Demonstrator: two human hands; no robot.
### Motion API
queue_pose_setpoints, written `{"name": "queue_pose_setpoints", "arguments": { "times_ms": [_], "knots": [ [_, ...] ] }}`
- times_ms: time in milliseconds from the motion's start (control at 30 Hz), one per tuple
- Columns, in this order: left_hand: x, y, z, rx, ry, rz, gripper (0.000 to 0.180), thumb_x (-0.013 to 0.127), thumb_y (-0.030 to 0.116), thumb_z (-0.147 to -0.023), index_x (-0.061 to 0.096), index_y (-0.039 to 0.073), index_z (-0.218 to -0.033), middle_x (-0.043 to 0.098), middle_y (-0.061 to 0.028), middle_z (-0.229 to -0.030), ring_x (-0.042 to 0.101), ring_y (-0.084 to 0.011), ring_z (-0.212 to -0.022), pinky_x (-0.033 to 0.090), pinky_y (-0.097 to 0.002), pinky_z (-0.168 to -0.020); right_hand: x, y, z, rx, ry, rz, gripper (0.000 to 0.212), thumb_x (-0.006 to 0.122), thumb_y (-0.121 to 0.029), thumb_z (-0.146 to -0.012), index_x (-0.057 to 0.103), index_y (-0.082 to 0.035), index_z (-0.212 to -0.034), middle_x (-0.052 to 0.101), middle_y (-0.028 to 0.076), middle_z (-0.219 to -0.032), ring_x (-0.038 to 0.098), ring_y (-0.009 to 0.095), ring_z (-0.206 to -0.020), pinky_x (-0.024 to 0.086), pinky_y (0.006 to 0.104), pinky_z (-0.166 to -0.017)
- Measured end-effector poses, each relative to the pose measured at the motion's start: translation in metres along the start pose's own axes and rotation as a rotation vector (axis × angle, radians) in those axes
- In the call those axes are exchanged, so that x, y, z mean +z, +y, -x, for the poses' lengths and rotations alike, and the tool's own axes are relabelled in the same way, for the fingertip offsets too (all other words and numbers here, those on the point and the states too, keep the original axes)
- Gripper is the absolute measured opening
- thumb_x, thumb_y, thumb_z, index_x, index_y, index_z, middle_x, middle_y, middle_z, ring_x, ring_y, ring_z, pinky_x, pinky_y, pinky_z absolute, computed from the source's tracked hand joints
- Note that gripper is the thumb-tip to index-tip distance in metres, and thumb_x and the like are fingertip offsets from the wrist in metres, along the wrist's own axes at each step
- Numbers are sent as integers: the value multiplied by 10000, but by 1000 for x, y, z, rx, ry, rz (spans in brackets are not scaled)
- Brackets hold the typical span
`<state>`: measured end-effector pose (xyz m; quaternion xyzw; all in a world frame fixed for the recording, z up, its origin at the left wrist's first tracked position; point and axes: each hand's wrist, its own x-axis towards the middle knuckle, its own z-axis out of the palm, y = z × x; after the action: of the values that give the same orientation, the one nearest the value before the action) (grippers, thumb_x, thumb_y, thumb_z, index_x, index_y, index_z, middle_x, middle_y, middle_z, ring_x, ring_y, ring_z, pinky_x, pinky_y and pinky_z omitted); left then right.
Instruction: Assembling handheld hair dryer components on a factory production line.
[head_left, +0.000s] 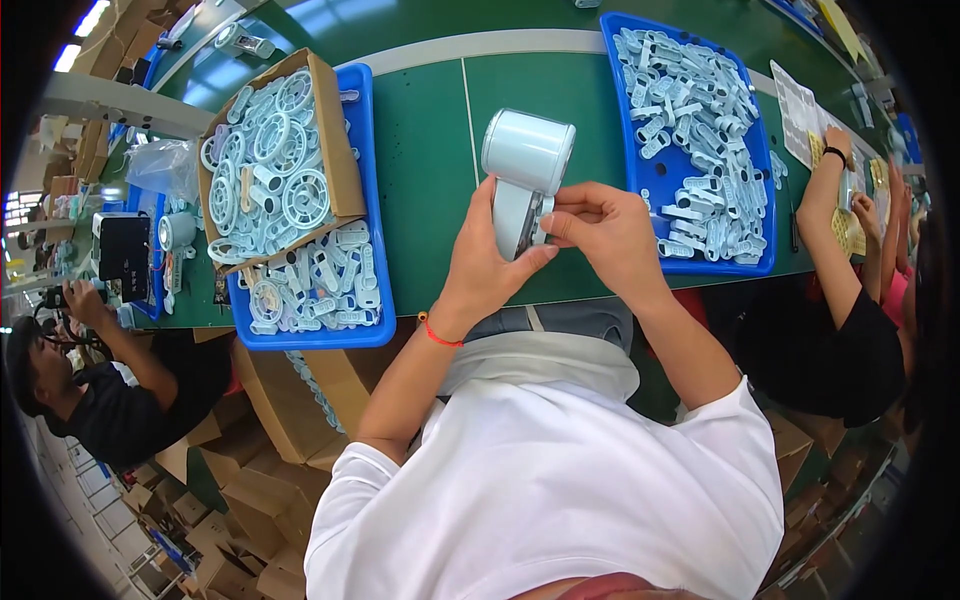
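Observation:
A pale blue handheld fan with a thick cylindrical head is held upright over the table's near edge. My left hand wraps round its handle, thumb at the lower end. The handle's right side is open and shows dark inner parts. At that opening my right hand is closed, thumb and fingers pinching a small pale blue plastic part against the handle. Its exact shape is mostly hidden by the fingers.
On the left, a blue tray carries handle shells and a cardboard box of ring-shaped grilles. Another blue tray at right holds many small pale blue parts on the green table. Co-workers sit on both sides; cardboard boxes stand below left.

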<state>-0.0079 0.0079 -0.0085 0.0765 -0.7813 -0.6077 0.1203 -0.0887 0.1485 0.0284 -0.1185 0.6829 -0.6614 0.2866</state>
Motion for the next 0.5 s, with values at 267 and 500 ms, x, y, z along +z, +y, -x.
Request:
{"name": "queue_pose_setpoints", "arguments": {
  "times_ms": [267, 500],
  "knots": [
    [4, -2, -2, -23, 48, -108, 772, 735, 146, -664, 328, -68, -1283, 533, -214, -1115, 566, -316, -995, 461, -365, -833, 3, -5, -5, 3, 9, 124, 246, 698, -75, -748, 607, 83, -913, 648, 131, -817, 636, 140, -711, 536, 253, -605],
    [2, 1, -5, 31, 65, -161, 692, 695, 149, -679, 360, -82, -1238, 575, -215, -1002, 606, -332, -877, 489, -366, -745, 2, -12, -11, 100, -21, 132, 201, 704, -87, -740, 589, 47, -836, 634, 105, -752, 632, 137, -672, 522, 245, -557]
  ]
}}
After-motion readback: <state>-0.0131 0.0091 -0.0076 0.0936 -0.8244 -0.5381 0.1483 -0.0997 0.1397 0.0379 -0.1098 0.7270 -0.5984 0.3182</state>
